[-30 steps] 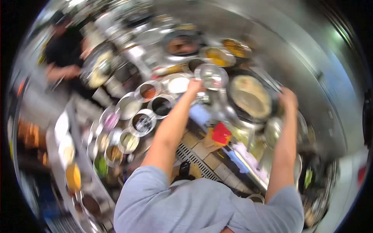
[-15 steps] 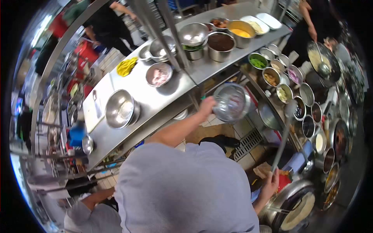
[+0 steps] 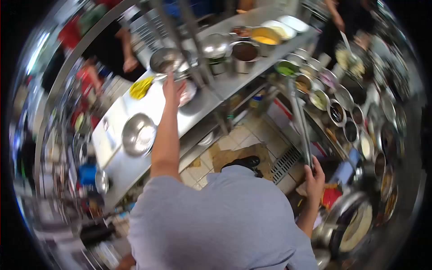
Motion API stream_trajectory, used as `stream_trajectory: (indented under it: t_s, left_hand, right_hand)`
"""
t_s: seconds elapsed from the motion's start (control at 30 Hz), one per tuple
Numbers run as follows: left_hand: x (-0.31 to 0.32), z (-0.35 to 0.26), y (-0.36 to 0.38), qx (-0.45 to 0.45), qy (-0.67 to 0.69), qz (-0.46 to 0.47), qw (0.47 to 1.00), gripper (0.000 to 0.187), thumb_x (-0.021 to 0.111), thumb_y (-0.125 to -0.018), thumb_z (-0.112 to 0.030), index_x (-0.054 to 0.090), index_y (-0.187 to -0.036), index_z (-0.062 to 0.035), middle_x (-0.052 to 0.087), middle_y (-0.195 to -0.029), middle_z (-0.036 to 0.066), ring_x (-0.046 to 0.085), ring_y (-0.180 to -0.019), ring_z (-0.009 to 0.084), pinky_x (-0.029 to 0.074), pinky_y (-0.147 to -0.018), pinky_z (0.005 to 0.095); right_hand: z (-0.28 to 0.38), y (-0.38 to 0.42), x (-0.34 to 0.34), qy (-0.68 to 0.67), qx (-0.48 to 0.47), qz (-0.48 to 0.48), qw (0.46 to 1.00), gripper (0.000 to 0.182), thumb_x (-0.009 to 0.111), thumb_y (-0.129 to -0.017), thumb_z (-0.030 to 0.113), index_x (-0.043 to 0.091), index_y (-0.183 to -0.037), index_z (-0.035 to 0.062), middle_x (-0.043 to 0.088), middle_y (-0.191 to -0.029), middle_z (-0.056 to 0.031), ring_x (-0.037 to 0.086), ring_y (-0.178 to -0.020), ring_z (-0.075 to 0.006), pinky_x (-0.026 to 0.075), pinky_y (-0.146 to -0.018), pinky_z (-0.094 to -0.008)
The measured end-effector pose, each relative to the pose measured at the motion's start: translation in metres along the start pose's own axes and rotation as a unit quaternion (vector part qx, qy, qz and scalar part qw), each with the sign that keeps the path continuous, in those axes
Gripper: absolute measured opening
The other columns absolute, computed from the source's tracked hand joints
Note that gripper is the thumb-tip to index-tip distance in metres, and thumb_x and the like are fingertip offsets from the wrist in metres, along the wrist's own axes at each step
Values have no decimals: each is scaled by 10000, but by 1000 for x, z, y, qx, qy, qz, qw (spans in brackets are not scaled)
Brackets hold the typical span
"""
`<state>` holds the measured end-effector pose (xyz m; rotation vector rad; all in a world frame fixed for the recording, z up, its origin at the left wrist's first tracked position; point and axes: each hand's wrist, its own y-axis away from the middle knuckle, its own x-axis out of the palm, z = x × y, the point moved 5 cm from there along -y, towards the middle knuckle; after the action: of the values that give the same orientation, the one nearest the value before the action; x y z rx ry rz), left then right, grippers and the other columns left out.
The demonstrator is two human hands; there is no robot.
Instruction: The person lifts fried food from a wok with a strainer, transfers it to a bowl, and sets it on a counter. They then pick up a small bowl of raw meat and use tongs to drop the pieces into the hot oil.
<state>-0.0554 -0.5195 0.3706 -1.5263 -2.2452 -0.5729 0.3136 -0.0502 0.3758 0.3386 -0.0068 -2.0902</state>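
Observation:
My left hand (image 3: 172, 91) reaches out over the steel counter (image 3: 198, 118), its fingers at the near rim of a metal bowl (image 3: 163, 59). That bowl is tilted above or against other metal bowls; motion blur hides the exact contact. Just beside the hand, and partly behind it, is a bowl of pale pink food (image 3: 188, 93). At the right, my right hand (image 3: 315, 176) is closed around the handle of a long metal utensil (image 3: 300, 119). Its far end points up toward a container of chopped greens (image 3: 286, 68) and is too blurred to name.
A large metal bowl (image 3: 139, 134), yellow cloth (image 3: 141, 87) and white board (image 3: 106, 141) lie on the counter. Several ingredient containers line the right, beside a round cooker (image 3: 333, 216). Another person's hand (image 3: 130, 64) is across the counter; a co-worker (image 3: 346, 27) stands at upper right.
My left hand has carried the metal bowl from above the floor up and left to the counter's stacked bowls. My right hand has risen slightly, swinging the utensil's far end up and left.

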Motion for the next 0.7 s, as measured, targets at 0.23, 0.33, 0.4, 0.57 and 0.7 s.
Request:
stream_trajectory:
  t_s: [0.23,0.33,0.4,0.57,0.7]
  left_hand:
    - [73,246,168,-430,-160,315,831,268,435,-891,-335,533,-983,-103,568,-956,42,564,-818,205,478,-638,299]
    - [73,339,245,-431,-349,475,683,174,493,-865,-260,541,-902,-97,579,-853,32,568,-675,196,461,-573,267]
    - [89,355,296,-405,-403,583,578,167,525,-857,-239,540,-943,-97,590,-898,46,588,-677,194,456,-572,262]
    - [136,389,370,-342,-421,755,369,185,557,-853,-224,530,-977,-90,589,-972,62,614,-704,176,456,-578,253]
    - [170,440,376,-279,-380,791,390,170,540,-861,-209,543,-954,-66,592,-934,64,613,-694,168,445,-541,232]
  right_hand:
    - [14,77,-54,125,-26,-163,978,391,544,-818,202,489,-1183,72,556,-1078,-171,532,-999,-291,409,-847,-351]
    - [-4,139,-86,125,2,-319,940,392,549,-805,190,483,-1174,76,572,-1017,-161,536,-944,-332,417,-828,-387]
    - [3,177,-103,162,55,-379,909,405,521,-834,213,457,-1206,68,532,-1125,-169,509,-1035,-305,404,-866,-374]
    - [-8,308,-127,118,154,-617,763,407,558,-816,133,461,-1204,56,579,-1054,-140,575,-868,-208,442,-772,-303]
    - [-17,356,-116,66,146,-665,730,406,581,-797,117,485,-1188,68,595,-1015,-138,572,-840,-202,443,-760,-293]
